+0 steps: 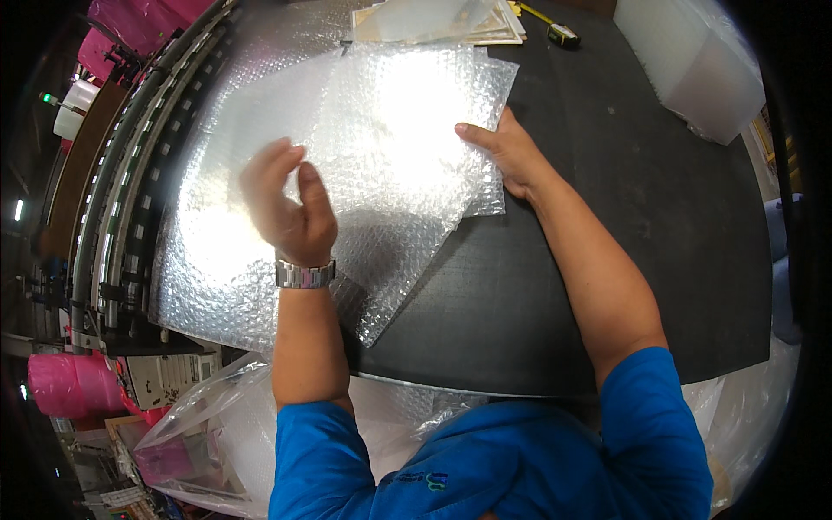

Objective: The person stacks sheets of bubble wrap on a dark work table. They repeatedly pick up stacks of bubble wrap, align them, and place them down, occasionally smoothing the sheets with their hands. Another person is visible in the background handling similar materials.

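Several clear bubble wrap sheets or bags (381, 147) lie overlapping on the dark table (667, 251), shiny with glare. My right hand (513, 156) grips the right edge of the stack, thumb on top and fingers hidden beneath. Over a wider bubble wrap sheet (217, 286) on the left, my left hand (295, 208) hovers with nothing visible in it. Its thumb and fingers are curved but apart, and the fingers are slightly blurred by motion. A metal watch (305, 275) circles the left wrist.
A roller machine (121, 199) runs along the left side. At the far edge are flat papers or bags (433, 24) and a tape measure (563, 35). A wrapped translucent block (693, 69) stands far right. Pink rolls (74, 386) and clear plastic (225, 433) sit lower left.
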A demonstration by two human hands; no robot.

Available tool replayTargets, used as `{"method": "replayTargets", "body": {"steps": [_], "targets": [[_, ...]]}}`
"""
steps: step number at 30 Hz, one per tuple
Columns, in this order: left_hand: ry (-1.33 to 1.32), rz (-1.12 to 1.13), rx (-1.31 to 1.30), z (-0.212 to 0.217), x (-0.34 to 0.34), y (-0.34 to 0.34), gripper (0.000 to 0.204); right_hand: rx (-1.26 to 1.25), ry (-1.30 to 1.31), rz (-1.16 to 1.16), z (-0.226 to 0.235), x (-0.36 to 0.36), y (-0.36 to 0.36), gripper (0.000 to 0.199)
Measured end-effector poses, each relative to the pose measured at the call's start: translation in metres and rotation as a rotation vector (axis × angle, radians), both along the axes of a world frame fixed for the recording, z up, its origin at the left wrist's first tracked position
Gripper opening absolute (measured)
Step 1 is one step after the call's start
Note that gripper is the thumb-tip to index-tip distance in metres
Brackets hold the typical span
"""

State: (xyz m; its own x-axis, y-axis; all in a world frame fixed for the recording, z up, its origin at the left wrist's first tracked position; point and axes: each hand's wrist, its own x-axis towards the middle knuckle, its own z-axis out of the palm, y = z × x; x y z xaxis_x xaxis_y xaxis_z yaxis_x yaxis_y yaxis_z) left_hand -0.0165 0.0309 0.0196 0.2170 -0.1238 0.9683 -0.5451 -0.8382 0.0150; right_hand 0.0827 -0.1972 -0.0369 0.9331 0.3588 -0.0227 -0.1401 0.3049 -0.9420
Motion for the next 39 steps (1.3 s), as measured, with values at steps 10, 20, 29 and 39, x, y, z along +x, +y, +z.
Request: {"method": "replayTargets", "body": {"steps": [10, 20, 29, 39], "targets": [[1.075, 0.801, -0.047, -0.034, 0.027, 0.030, 0.062, 0.110, 0.006, -0.009, 0.001, -0.002, -0.007, 0.061], [1.100, 0.344, 0.163, -0.038, -0.009, -0.098, 0.062, 0.222, 0.014, -0.227, -0.004, -0.014, -0.037, 0.075], [0.987, 0.082, -0.285, -0.050, -0.030, -0.079, 0.092, 0.293, -0.110, -0.326, 0.036, -0.041, -0.156, 0.064], [1.255, -1.191, -1.423, -0.046, -0.076, -0.138, 0.070, 0.274, -0.028, -0.235, 0.018, -0.087, -0.204, 0.063]]}}
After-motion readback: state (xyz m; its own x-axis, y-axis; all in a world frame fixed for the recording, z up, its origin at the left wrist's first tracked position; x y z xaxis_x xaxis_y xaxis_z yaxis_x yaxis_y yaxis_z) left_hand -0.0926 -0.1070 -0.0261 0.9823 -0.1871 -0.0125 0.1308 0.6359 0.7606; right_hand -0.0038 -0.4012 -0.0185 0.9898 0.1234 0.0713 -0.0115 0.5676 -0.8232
